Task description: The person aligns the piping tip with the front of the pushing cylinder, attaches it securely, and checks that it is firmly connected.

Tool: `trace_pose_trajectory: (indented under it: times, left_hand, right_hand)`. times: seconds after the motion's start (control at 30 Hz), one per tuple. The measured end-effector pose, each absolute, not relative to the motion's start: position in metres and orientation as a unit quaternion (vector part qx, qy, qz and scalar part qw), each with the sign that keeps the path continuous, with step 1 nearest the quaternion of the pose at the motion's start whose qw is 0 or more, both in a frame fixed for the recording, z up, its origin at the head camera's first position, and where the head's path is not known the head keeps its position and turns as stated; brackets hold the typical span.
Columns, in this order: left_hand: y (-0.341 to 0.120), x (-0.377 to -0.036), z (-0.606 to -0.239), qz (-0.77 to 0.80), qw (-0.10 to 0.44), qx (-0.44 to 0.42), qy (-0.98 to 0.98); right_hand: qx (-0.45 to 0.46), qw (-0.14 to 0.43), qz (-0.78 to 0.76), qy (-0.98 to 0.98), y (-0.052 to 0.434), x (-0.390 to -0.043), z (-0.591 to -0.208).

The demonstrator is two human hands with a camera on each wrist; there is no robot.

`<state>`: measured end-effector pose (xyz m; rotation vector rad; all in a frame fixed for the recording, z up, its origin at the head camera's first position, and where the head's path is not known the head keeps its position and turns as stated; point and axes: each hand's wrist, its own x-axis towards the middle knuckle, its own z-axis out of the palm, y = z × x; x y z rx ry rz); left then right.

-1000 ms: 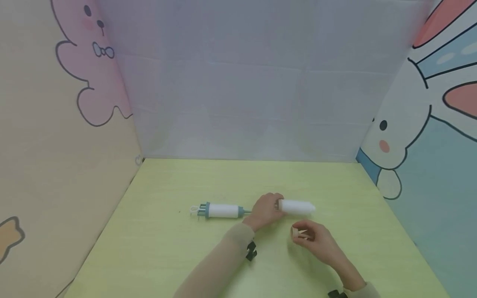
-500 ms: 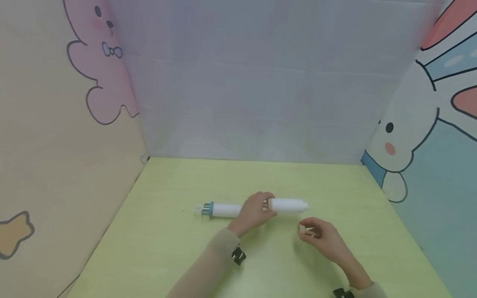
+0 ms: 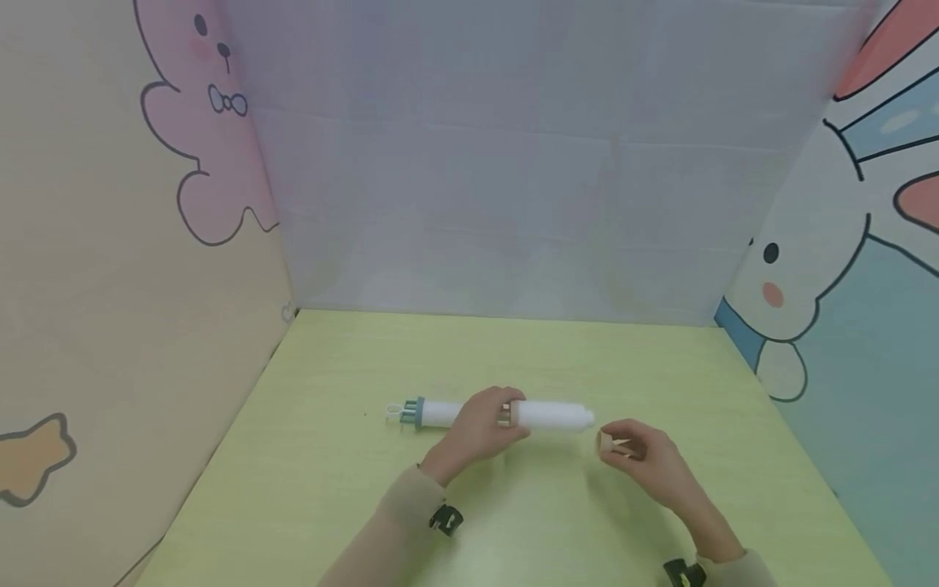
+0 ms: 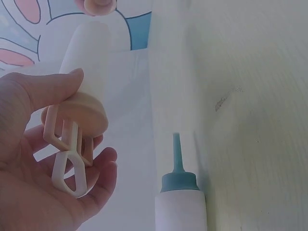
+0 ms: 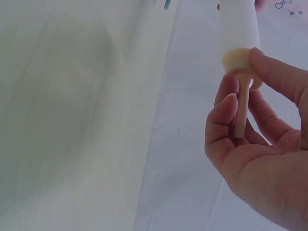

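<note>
We see a small staged recording booth, not a lived-in room. Beyond our fingertips a pale green tabletop [image 3: 330, 489] is boxed in on three sides by flat panels: a plain lilac-grey back panel [image 3: 499, 204], a peach side panel with a pink cartoon bear [image 3: 198, 122] off to the left of the fingers, a blue side panel with a white cartoon rabbit [image 3: 807, 244] off to the right. We have camera straps on both wrists.

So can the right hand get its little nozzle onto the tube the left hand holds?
Probably yes. The right hand pinches the nozzle just off the tube's open end, with only bare table between; the left hand grips the other end.
</note>
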<state>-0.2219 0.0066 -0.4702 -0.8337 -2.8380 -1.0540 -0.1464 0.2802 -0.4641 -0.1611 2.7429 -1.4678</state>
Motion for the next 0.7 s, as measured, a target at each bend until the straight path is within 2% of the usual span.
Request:
trace_pose_trajectory:
  times: [0.27, 0.7]
  left_hand:
    - [-0.004, -0.214, -0.477, -0.363, 0.013, -0.275, -0.89]
    - [-0.017, -0.206, -0.48, -0.411, -0.002, -0.283, -0.867]
  right_hand:
    - [-0.058, 0.002, -0.476, 0.878, 0.281, -0.147, -0.462]
    - [-0.064, 0.019, -0.494, 0.867, 0.278, -0.149, -0.456]
